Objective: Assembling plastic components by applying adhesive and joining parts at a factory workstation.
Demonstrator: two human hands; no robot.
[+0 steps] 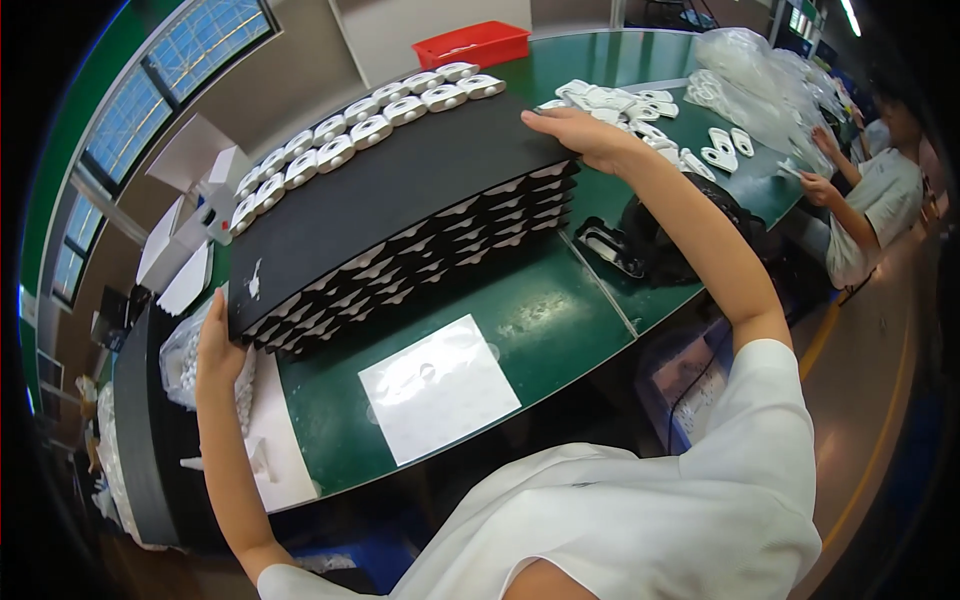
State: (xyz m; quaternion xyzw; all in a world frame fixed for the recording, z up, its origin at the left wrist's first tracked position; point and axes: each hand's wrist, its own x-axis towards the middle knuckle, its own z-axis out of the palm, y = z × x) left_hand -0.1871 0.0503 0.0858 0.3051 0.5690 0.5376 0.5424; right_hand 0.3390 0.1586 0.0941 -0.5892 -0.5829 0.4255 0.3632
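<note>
A long stack of black trays [400, 195] spans the green table in front of me, with pale parts showing along its layered near side. At the stack's near left corner, my left hand [215, 340] grips the end, its fingers partly hidden. My right hand [580, 135] is closed on the far right end, thumb on the top tray. Whether the stack rests on the table or is slightly raised, I cannot tell. Just behind it run two rows of white oval housings [370, 131]. A white sheet in a clear sleeve [435, 385] lies nearer to me.
A red bin [470, 45] stands at the back. Loose white parts [625, 105] and clear plastic bags [760, 85] cover the right side. A black round object [690, 230] is by the table's right edge. Another person [875, 190] works at the right. A bag of white pieces [182, 365] sits left.
</note>
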